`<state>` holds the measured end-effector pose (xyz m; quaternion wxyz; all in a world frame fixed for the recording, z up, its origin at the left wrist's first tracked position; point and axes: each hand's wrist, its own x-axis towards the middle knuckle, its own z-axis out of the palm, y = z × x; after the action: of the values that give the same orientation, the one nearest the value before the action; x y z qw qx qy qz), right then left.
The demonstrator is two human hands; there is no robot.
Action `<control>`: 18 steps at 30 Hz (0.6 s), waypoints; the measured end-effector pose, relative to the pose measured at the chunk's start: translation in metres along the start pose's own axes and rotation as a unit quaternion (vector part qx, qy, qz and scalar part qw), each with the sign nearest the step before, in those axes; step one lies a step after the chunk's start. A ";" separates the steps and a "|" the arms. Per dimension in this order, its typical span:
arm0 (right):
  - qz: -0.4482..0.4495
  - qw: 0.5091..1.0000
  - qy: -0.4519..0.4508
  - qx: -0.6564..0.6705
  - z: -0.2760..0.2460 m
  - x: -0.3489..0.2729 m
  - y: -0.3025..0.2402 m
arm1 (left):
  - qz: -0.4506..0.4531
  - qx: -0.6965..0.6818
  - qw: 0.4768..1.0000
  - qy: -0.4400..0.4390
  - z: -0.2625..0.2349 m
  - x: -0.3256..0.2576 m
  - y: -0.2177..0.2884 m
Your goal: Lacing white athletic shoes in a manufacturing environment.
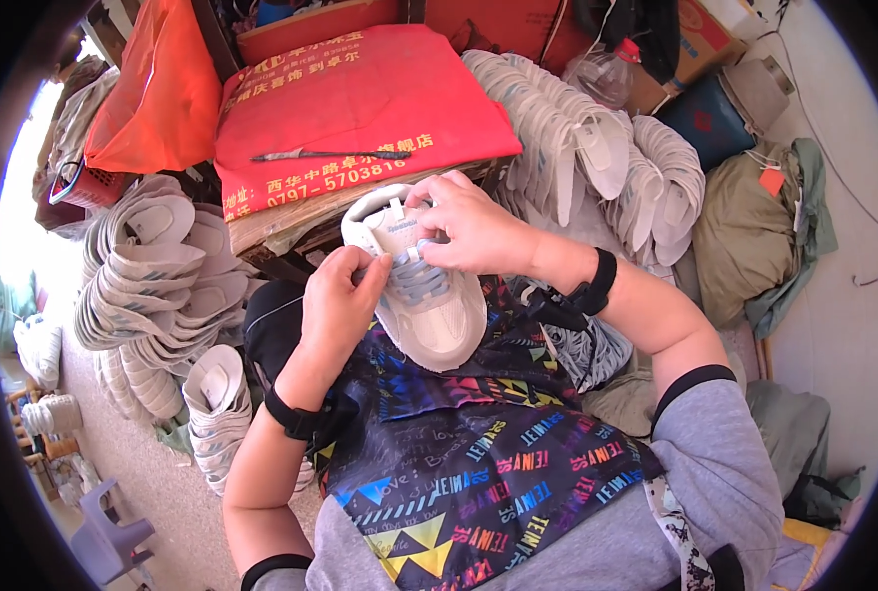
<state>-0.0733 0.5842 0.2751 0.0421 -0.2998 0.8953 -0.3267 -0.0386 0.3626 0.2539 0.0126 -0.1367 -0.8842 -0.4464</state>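
Observation:
A white sneaker (429, 315) with pale blue laces rests on my lap, toe toward me, on a dark apron (478, 463) with colourful lettering. My left hand (338, 300) pinches the laces at the shoe's left side. On the upper tongue and eyelets sits my right hand (469, 229), fingers curled on a lace end. Both wrists wear black bands.
Stacks of white insoles (153, 286) stand at the left, and more insoles (597, 148) fan out behind and to the right. A red bag (360, 98) with a thin dark tool lies on cardboard ahead. An orange bag (153, 89), a plastic bottle (602, 74) and olive cloth (754, 236) surround me.

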 end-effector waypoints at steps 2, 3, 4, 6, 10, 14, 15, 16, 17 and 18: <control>-0.008 0.999 0.017 -0.042 0.001 0.001 -0.005 | -0.076 -0.142 0.986 -0.030 0.004 0.001 -0.006; -0.008 0.999 0.017 -0.042 0.001 0.001 -0.006 | -0.077 -0.142 0.986 -0.031 0.004 0.001 -0.007; -0.022 0.997 0.024 -0.075 0.001 0.001 -0.007 | -0.157 -0.273 0.947 -0.056 0.001 0.002 -0.003; -0.036 0.993 0.031 -0.108 0.003 0.001 -0.006 | -0.256 -0.463 0.844 -0.087 -0.003 0.004 -0.010; -0.044 0.992 0.032 -0.110 0.004 -0.002 -0.005 | -0.334 -0.600 0.719 -0.109 -0.013 0.006 -0.027; -0.037 0.999 0.016 0.029 -0.002 -0.003 0.002 | -0.355 -0.650 0.666 -0.089 -0.029 0.004 -0.017; -0.037 0.999 0.016 0.030 -0.003 -0.005 0.002 | -0.347 -0.677 0.645 -0.081 -0.034 0.003 -0.019; -0.016 0.996 0.029 0.083 -0.004 -0.007 0.000 | -0.329 -0.701 0.628 -0.079 -0.041 -0.001 -0.025; 0.006 0.990 0.043 0.135 -0.006 -0.008 -0.001 | -0.306 -0.725 0.613 -0.074 -0.048 -0.003 -0.032; 0.007 0.990 0.043 0.135 -0.011 -0.011 -0.002 | -0.286 -0.744 0.601 -0.067 -0.057 -0.005 -0.037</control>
<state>-0.0664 0.5953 0.2832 0.0460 -0.2710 0.8458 -0.4573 -0.0488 0.2956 0.2578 -0.2814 0.1317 -0.2391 -0.9199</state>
